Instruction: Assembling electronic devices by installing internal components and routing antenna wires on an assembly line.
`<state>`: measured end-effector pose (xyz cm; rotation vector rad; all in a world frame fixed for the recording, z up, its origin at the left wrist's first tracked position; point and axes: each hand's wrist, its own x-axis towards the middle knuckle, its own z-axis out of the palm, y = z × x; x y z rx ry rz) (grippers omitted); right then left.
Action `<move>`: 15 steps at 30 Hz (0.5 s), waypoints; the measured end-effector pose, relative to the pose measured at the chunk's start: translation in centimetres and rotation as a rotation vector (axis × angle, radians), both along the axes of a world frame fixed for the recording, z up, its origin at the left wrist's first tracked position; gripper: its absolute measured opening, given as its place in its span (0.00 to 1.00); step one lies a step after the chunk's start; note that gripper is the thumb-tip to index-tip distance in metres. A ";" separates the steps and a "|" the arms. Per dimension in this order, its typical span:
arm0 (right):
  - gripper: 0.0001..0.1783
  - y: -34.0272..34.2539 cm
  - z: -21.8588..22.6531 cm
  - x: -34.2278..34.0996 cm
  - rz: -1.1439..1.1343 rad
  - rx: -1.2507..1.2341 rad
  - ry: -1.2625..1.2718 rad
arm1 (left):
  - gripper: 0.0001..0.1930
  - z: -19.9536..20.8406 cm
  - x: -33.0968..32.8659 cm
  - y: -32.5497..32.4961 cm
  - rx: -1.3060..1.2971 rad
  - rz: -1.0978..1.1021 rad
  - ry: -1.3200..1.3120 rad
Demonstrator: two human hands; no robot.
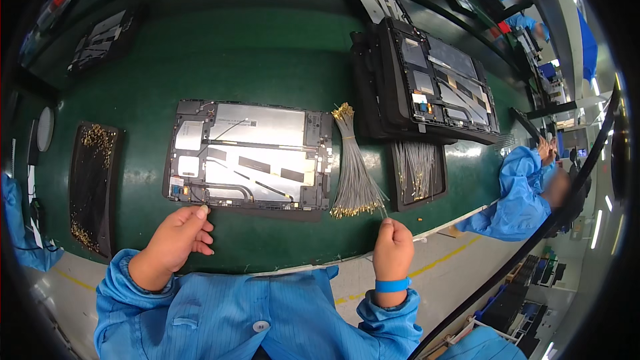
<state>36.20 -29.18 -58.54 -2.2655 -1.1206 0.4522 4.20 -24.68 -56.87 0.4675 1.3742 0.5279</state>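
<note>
A tablet-like device frame [253, 160], with silver panels and black cables inside, lies in front of me on a dark pad. At its lower left edge, my left hand [177, 239] has thumb and forefinger brought together; whatever is between them is too small to make out. To the right of the frame lies a tied bundle of thin grey cables [357, 173] with gold-coloured ends. Just off the bundle's lower right end, my right hand [393, 247] pinches a thin grey cable [383, 212] between thumb and forefinger. A blue band circles the right wrist.
Stacked device frames in black trays [433, 87] stand at the back right. Below them, a dark tray [440, 183] holds more grey cables. A black tray [92, 180] with many small gold pieces is at the left. A co-worker's blue sleeve [517, 173] is at the right.
</note>
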 end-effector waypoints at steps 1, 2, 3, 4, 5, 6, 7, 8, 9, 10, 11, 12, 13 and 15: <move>0.10 -0.2 0.7 -0.3 0.009 -0.001 0.007 | 0.18 0.1 0.1 -0.3 0.019 -0.010 0.039; 0.09 -0.2 1.6 -0.7 0.012 0.063 -0.054 | 0.18 0.1 0.2 -0.8 0.021 0.003 0.047; 0.08 -0.2 2.6 -1.2 0.017 0.129 -0.111 | 0.17 0.0 0.4 -1.6 0.261 -0.184 0.225; 0.07 -0.7 3.6 -1.3 0.059 0.162 -0.111 | 0.17 0.1 0.7 -2.2 0.494 -0.376 0.406; 0.06 -1.0 5.0 -1.6 0.114 0.209 -0.123 | 0.17 2.3 1.6 -1.4 0.693 -0.615 0.539; 0.05 -1.5 5.8 -2.0 0.119 0.311 -0.104 | 0.17 2.0 1.8 -1.1 1.096 -0.776 0.595; 0.05 -2.5 7.0 -2.2 0.170 0.374 -0.006 | 0.16 2.6 2.6 -0.8 1.336 -0.780 0.548; 0.04 -3.1 7.9 -2.3 0.223 0.438 0.096 | 0.16 3.2 3.2 -1.0 1.325 -0.776 0.569; 0.04 -2.6 8.5 -2.5 0.236 0.439 0.112 | 0.16 3.8 3.8 -1.3 1.555 -0.672 0.542; 0.04 -2.3 9.4 -2.6 0.563 0.338 0.278 | 0.15 4.4 4.7 -1.3 1.793 -0.572 0.480; 0.04 -1.4 9.0 -2.9 0.920 0.230 0.464 | 0.15 4.3 5.1 -1.4 1.784 -0.574 0.515; 0.04 -0.5 7.7 -4.2 0.941 0.171 0.647 | 0.15 4.2 5.5 -1.4 1.780 -0.591 0.484; 0.04 -0.1 6.6 -5.7 0.941 0.107 0.811 | 0.14 4.0 5.8 -1.2 1.784 -0.606 0.425; 0.05 -0.2 5.1 -7.4 0.845 0.036 0.992 | 0.14 3.0 5.3 -1.8 1.664 -0.717 0.417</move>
